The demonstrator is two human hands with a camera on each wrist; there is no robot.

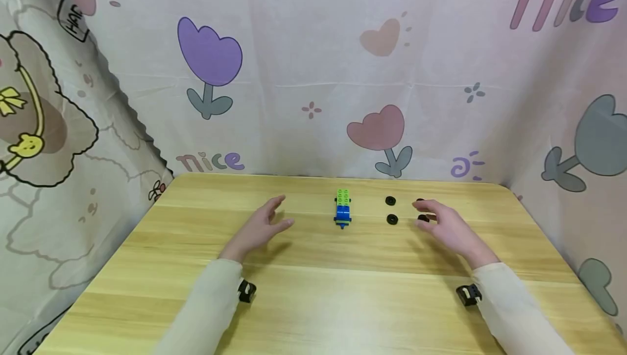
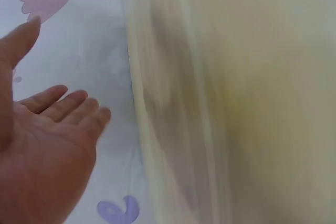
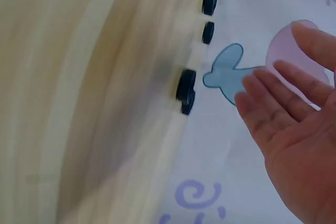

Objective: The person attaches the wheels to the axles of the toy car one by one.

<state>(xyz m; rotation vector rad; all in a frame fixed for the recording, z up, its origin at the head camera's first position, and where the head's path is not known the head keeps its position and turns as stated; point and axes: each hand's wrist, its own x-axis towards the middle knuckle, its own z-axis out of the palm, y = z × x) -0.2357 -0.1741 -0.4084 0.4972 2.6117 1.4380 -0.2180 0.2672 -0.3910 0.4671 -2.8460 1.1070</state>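
Note:
A toy vehicle body of green and blue building blocks [image 1: 343,209] stands near the middle of the table, small black parts along its sides. To its right lie several black toy wheels [image 1: 392,219]; two of them are partly hidden by the right hand in the head view. My left hand [image 1: 259,230] hovers left of the block body, thumb and fingers spread, holding nothing. Over the right-hand wheels is my right hand [image 1: 453,230], its fingers extended and its palm bare. In the right wrist view, the black wheels [image 3: 186,85] are apart from that hand.
The wooden table [image 1: 313,300] reaches back to a printed cloth [image 1: 294,61], which also hangs at both sides. A black wrist camera [image 1: 247,291] sits on the left sleeve, and another black camera [image 1: 468,294] on the right one.

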